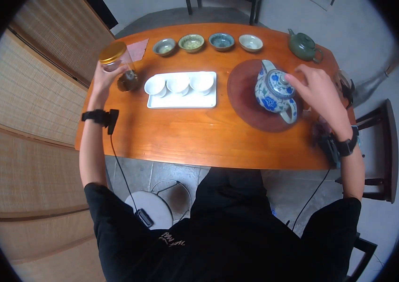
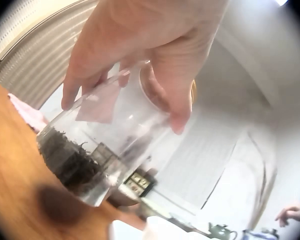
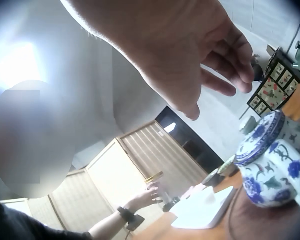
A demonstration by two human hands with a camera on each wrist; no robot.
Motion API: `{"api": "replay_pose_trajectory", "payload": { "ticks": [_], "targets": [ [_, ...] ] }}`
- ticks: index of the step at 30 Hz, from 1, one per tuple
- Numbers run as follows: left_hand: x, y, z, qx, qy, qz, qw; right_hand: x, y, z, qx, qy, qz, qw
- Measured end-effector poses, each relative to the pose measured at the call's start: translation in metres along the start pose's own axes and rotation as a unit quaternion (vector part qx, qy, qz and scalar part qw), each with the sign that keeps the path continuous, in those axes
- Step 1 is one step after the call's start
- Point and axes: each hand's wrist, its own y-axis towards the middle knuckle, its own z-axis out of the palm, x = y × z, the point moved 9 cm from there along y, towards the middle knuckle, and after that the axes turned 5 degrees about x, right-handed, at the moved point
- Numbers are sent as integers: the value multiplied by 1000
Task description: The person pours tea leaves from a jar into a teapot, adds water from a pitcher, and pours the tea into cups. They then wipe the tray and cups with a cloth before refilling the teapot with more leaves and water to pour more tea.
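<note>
My left hand (image 1: 103, 81) (image 2: 145, 35) grips a clear jar (image 1: 128, 66) (image 2: 122, 120) with a gold lid (image 1: 113, 52). Dark dried leaves (image 2: 67, 162) lie in its lower end, and a dark shadow shows on the table near the base. Thumb and fingers are on opposite sides of the jar. On the right, a blue-and-white teapot (image 1: 271, 96) (image 3: 270, 175) stands on a round reddish mat (image 1: 244, 98), its lid on. My right hand (image 1: 319, 89) (image 3: 190, 65) holds nothing; its loosely bent fingers hover near the teapot lid, with a gap visible in the right wrist view.
Three white cups (image 1: 178, 85) stand on a white tray (image 1: 180, 104) mid-table. Several small bowls (image 1: 191, 43) line the far side beside a pink cloth (image 1: 138, 49). A green teapot (image 1: 302, 46) stands at the far right corner. A folding screen (image 1: 35, 164) is at left.
</note>
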Motion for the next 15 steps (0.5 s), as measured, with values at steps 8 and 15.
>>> {"api": "replay_pose_trajectory", "payload": {
  "ticks": [8, 15],
  "targets": [
    [32, 12, 38, -16, -16, -52, 998, -1, 29, 29, -4, -14, -89, 996],
    [43, 6, 35, 2, 52, -130, 990, -10, 30, 36, -52, -32, -132, 989]
  ]
}}
